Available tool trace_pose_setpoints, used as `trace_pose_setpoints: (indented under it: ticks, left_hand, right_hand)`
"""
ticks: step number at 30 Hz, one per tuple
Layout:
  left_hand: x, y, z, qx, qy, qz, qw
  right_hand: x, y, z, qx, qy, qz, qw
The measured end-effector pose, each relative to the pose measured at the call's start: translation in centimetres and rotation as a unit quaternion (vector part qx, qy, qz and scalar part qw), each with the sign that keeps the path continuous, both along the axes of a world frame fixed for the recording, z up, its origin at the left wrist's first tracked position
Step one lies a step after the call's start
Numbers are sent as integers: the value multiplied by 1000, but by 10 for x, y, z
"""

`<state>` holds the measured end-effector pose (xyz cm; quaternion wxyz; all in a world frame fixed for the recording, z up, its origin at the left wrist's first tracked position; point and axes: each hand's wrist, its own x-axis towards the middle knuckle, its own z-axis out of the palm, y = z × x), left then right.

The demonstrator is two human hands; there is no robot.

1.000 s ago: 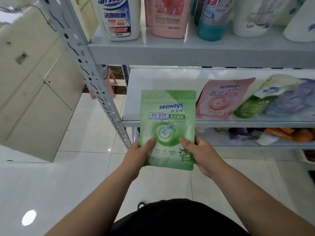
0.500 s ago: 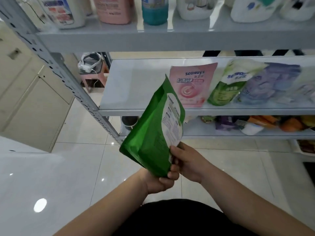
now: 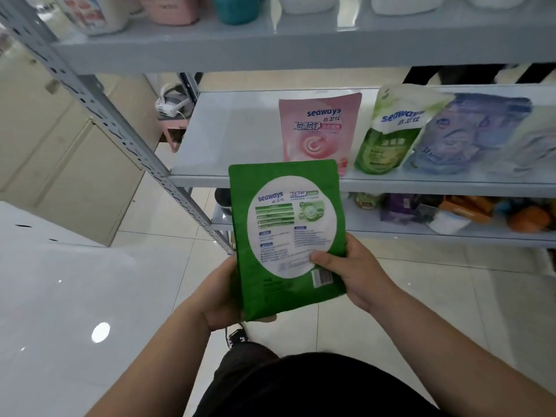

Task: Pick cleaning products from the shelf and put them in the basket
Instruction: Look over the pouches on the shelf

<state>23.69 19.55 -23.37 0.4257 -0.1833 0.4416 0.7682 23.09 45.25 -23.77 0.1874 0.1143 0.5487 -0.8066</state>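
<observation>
Item: green pouch, held upright in front of the body, off the shelf, lower edge over the floor.
Change: 1 s ago the front faced the camera; 0.5 s ago it was edge-on, mid-turn; now the back panel w/ print and barcode faces the camera.
Meaning: judged a label check. Pick is done, drop-off is not.
Left hand: grips the pouch's lower left edge, fingers curled under the bottom.
Right hand: pinches the lower right edge, thumb on the back panel, fingers behind.
Basket: not in view; location and contents unknown.
Middle tier: pink pouch, green-white pouch and purple pouch lean in a row on the right part; left part bare.
Top tier: pink bottle, teal bottle, others cut off by the frame edge.
Bottom tier: mixed packs, too blurred to ID.
Next, est.: locate the basket, lower the pouch in; one hand should suffice, the pouch looks light and soft.
Risk: low; a soft pack may slump on release.
</observation>
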Motion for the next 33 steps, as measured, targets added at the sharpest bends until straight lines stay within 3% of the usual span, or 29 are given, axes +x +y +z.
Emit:
trace_pose_setpoints:
  ticks: [9,16,21,25,29,33]
  left_hand:
    - [3,4,6,-171,166,41,970]
    - [-16,-19,6,-175,212,79,958]
    - [-42,-40,4,-207,175,80,959]
    - [-63,-54,2,-252,119,102,955]
    - [-76,-61,2,-190,44,140,971]
    - [-78,-68,-2,-7,-43,81,996]
  right_hand:
    - [-5,-8,-3,50,-6,-6,999]
    - [-18,-34,1,62,17,1,998]
    - [-32,-57,11,96,30,-18,995]
    - [-45,-87,25,58,21,1,998]
    - [-57,-110,38,-6,2,30,1000]
    - [-64,-138,33,72,-11,46,996]
